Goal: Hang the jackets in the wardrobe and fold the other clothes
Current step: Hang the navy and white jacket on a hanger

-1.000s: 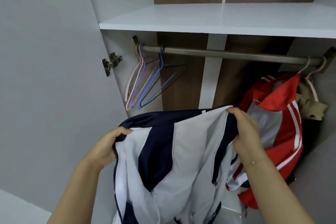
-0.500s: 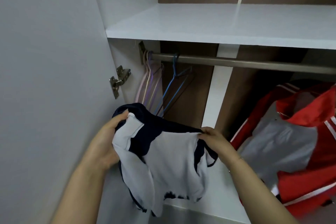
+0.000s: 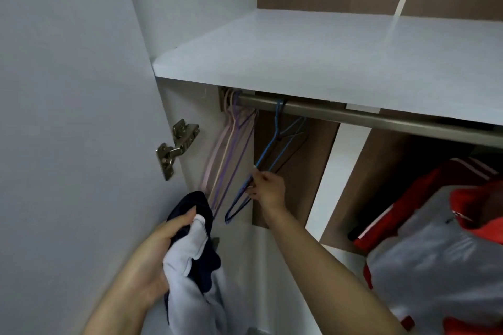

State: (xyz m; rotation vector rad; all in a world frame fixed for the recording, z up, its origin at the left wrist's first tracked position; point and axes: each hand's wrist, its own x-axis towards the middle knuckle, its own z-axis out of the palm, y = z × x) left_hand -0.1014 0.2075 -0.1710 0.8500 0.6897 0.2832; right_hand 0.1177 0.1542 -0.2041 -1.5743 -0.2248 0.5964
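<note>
Nearest the camera, the left hand [image 3: 160, 255] was clamped around a bunched navy-and-white jacket [image 3: 194, 261], which hung down past the lower edge of the view. Gathering the fabric into one fist probably served to free the other hand for fetching a hanger. The jacket showed dark navy panels against pale white ones, soft and crumpled, with no collar or zip clearly discernible in the bunch.

Further in, the right hand [image 3: 268, 189] was extended into the wardrobe with its fingers closed on the lower part of a blue wire hanger [image 3: 268, 156]. That hanger's hook sat on the metal rail [image 3: 353, 117], so the grip appeared intended to lift it clear. Just to its left, a group of pink and purple hangers [image 3: 231, 155] hung close against the side wall, untouched.

To the right, a red and grey jacket [image 3: 441, 247] was already inside the wardrobe; its hanger was out of view, so whether it hung from the rail could not be confirmed.

Above the rail, the white shelf [image 3: 313, 54] spanned the cabinet. A metal door hinge [image 3: 177, 148] was fixed at the left edge.
</note>
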